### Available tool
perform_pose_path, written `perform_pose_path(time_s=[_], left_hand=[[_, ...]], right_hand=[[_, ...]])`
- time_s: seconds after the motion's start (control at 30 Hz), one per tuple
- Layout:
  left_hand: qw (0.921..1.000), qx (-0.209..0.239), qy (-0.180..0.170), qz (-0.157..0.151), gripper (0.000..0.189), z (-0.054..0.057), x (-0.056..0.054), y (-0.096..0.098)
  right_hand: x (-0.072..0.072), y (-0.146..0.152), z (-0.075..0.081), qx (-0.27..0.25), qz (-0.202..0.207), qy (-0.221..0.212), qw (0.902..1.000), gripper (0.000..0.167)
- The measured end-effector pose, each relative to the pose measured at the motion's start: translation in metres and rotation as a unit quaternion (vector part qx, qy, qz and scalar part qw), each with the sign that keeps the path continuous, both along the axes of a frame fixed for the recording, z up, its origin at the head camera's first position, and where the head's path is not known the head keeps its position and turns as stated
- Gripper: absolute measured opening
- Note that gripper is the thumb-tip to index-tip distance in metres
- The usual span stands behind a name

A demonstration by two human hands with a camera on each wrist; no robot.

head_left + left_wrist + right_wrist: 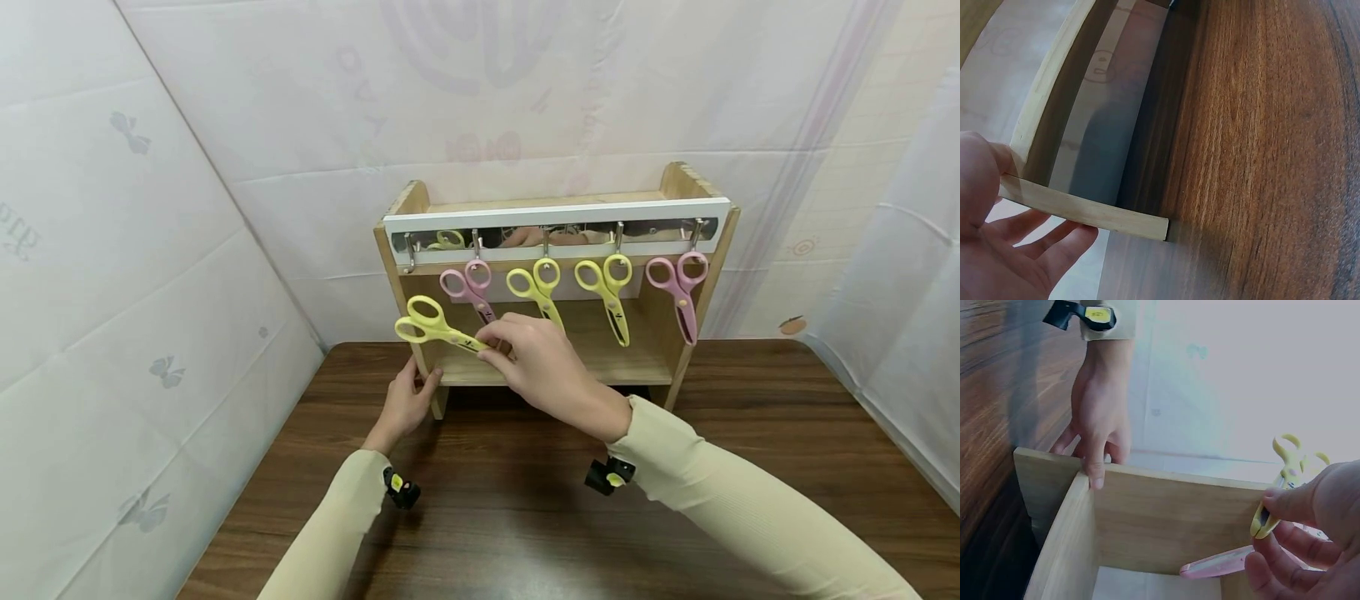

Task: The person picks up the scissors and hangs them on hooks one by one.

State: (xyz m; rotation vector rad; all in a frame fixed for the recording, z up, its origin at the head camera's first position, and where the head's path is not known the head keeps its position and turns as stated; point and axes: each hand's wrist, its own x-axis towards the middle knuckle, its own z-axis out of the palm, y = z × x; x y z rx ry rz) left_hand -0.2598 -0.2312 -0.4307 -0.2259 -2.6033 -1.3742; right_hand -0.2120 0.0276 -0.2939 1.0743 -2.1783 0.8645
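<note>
My right hand (540, 362) pinches a pair of yellow scissors (442, 331) by the blade end, between thumb and fingers. The scissors' handle loops point up and left, below and apart from the leftmost metal hook (409, 250). Low on the left, my left hand (405, 400) grips the side panel of a wooden shelf (630, 333). In the left wrist view, the thumb lies on the inner side of that side panel (1091, 209) and the fingers on its outer side. The right wrist view shows the yellow scissors (1264, 519) with the blades pointing down.
Pink scissors (678, 287) hang at the far right hook, yellow scissors (609, 292) and more yellow scissors (537, 287) to their left, then pink scissors (472, 287). A white hook rail (555, 213) spans the shelf, which stands on a dark wooden table (480, 517) against cloth-covered walls (300, 100).
</note>
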Motion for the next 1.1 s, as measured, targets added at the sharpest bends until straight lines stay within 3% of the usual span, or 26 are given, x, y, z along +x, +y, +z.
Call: perform_pose_path(time_s=[0.53, 0.83, 1.1], left_hand=[[0.9999, 0.011, -0.006, -0.004, 0.048, 0.003, -0.002, 0.000], [0.9999, 0.013, -0.002, 0.003, 0.046, 0.001, -0.002, 0.000], [0.9999, 0.011, -0.009, -0.001, 0.048, 0.001, -0.001, -0.001]], right_hand=[[-0.006, -0.030, 0.013, -0.040, -0.007, -0.021, 0.9989, 0.007], [-0.010, -0.039, 0.012, -0.036, -0.033, -0.057, 0.9972, 0.007], [-0.013, -0.042, 0.003, -0.034, -0.052, -0.062, 0.9961, 0.005]])
